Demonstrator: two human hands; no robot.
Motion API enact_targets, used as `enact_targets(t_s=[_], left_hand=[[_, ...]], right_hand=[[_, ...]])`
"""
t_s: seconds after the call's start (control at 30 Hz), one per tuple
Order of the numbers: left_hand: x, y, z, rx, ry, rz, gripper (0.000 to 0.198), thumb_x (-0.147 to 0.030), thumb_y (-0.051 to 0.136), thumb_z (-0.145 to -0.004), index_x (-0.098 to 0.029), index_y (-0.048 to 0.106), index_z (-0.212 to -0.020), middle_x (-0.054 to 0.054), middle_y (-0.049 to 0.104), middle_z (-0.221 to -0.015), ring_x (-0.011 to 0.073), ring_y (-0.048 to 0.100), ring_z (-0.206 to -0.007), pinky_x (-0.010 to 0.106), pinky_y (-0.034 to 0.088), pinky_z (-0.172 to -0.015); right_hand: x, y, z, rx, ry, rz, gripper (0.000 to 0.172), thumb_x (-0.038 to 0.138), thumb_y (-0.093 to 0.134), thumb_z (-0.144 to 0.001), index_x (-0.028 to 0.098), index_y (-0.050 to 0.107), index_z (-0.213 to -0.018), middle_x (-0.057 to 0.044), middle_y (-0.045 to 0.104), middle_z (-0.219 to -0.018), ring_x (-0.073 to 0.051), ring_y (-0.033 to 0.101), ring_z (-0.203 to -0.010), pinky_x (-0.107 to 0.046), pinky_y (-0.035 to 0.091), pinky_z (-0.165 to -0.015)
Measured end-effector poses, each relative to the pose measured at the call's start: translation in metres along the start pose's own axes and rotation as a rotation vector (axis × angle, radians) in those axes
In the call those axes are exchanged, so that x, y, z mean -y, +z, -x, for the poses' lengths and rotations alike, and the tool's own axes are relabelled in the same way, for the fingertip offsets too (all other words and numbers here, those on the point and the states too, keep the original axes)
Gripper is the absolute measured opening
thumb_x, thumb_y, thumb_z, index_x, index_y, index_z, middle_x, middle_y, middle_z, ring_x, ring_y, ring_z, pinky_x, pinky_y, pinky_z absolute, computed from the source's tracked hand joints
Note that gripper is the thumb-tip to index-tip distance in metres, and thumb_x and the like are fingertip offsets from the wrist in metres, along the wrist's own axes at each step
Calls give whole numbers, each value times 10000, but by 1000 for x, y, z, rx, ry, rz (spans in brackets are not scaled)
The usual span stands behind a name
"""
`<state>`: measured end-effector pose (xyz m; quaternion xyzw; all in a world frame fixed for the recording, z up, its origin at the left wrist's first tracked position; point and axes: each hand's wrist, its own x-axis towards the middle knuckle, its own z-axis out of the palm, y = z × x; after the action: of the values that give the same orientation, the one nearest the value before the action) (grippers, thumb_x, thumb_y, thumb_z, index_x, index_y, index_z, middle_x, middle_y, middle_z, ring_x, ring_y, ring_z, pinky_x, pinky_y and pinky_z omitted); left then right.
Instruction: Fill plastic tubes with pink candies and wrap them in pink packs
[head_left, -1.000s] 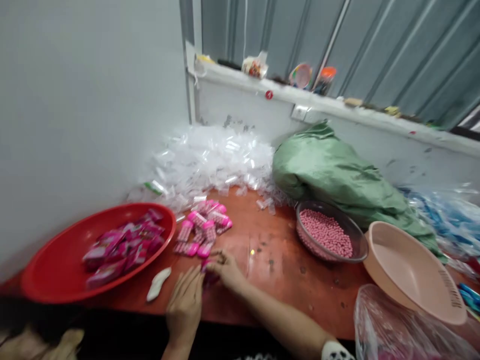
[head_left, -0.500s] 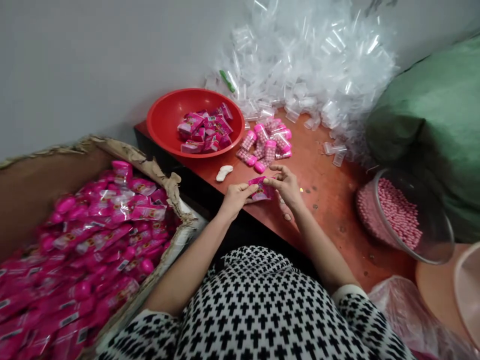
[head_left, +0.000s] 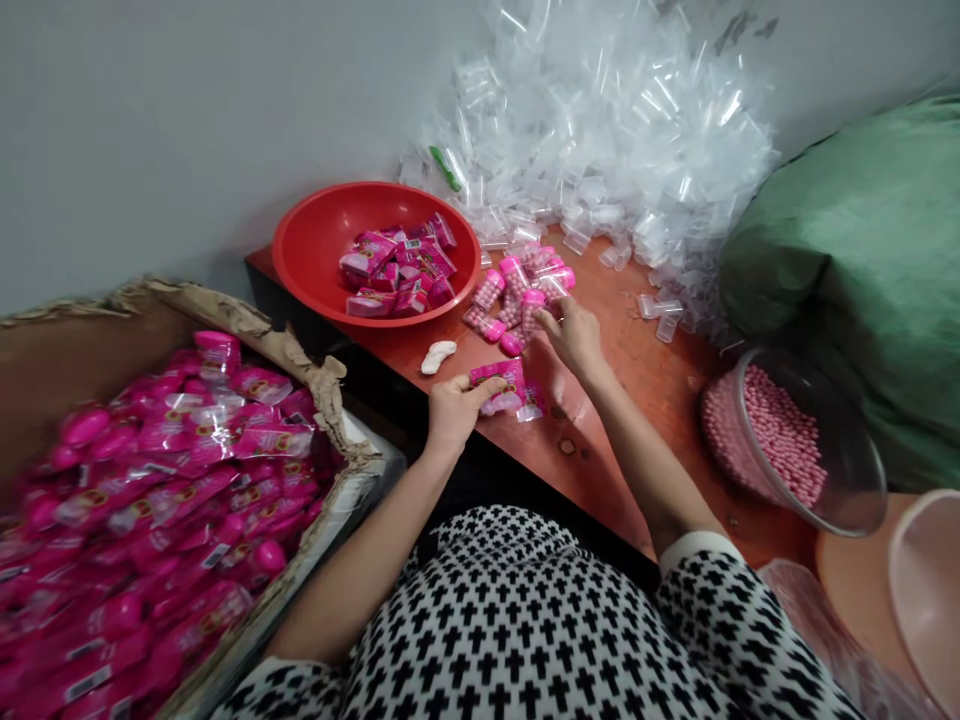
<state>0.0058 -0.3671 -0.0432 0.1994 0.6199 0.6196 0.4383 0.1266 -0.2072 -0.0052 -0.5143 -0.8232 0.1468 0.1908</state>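
Between its thumb and fingers, my left hand (head_left: 455, 412) holds a pink printed wrapper (head_left: 501, 384) over the front edge of the red table (head_left: 637, 400). My right hand (head_left: 571, 335) is at the near right side of a pile of small clear jars with pink lids and pink beads (head_left: 516, 283). Its thumb and fingertips are at one jar (head_left: 531, 312); whether they grip it is hard to tell. A crumpled white piece (head_left: 437, 356) lies left of the wrapper.
A red bowl (head_left: 300, 265) holds pink packets. Many clear empty tubes (head_left: 592, 130) are heaped behind. A clear tub of pink beads (head_left: 784, 435) and a green sack (head_left: 847, 250) stand right. A torn cardboard box (head_left: 326, 400) full of pink packets is at left.
My right hand has let go of the wrapper and moved up to the jars. The wrapper stays in my left hand. The view has shifted slightly.
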Motion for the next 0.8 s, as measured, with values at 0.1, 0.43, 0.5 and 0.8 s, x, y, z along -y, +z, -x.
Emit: enact_targets(t_s=[0.1,0.43,0.5,0.8], left_hand=[[-1,2,-7,15,160,-399,246,-398,807,-669,-157,763,-686,-13,620,-525,129,548,-551,236,372,-531],[4,-2,-21,48,294,-816,247,-397,732,-783,-166,758,-698,63,682,-631,173,559,-609,290,330,-617],[4,-4,-22,61,307,-831,216,-360,732,-779,-173,746,-672,60,669,-610,180,565,-615,293,336,-622],[-1,-29,-4,202,-194,66,345,-422,827,-626,-124,658,-661,2,637,-654,109,618,-634,257,552,-677]], right_hand=[[12,11,-17,5,92,44,540,424,658,-840,114,514,-1259,-202,693,-1038,-372,637,-1011,-518,480,-867],[2,3,48,295,232,-968,191,267,569,-757,194,561,-933,-41,686,-815,-173,659,-679,-353,564,-689],[7,12,72,372,347,-1119,234,280,608,-733,201,558,-948,-23,702,-833,-152,672,-668,-330,576,-680],[9,30,90,276,383,-1125,240,330,653,-786,204,586,-979,-6,699,-900,-141,705,-810,-316,582,-784]])
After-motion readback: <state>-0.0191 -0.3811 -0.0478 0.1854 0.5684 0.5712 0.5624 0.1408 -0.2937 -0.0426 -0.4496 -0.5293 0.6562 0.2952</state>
